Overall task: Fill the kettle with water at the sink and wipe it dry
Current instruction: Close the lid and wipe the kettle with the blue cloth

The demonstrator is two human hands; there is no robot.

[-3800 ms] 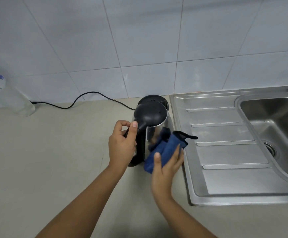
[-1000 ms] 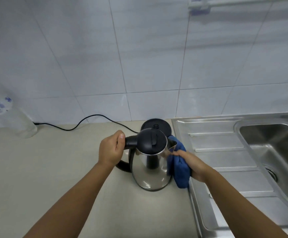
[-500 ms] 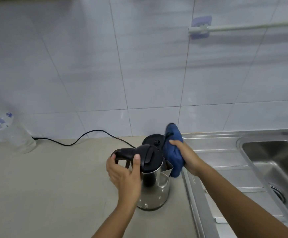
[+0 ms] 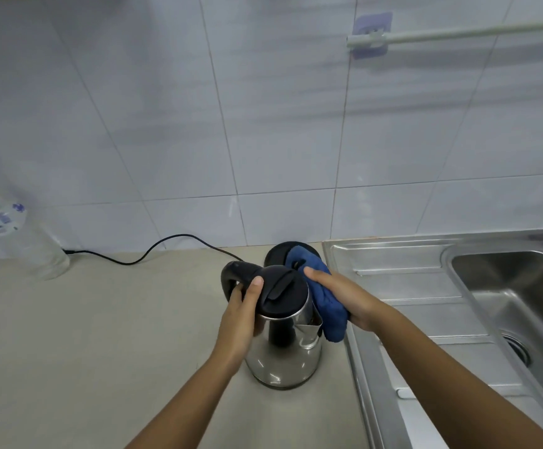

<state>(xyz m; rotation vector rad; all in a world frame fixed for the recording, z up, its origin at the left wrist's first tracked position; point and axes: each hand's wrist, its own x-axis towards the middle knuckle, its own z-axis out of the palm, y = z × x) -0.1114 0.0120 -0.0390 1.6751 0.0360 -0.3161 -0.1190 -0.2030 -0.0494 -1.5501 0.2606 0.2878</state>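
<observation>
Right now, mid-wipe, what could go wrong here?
1. The right hand presses the blue cloth against the kettle; a hard push might tip it, though the left hand grips its handle.
2. The power base sits close behind, cord attached; drips or a spill from the spout could wet it.

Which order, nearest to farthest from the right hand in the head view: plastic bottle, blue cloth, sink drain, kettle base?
1. blue cloth, held in the right hand.
2. kettle base, just behind.
3. sink drain, to the right.
4. plastic bottle, far left.
</observation>
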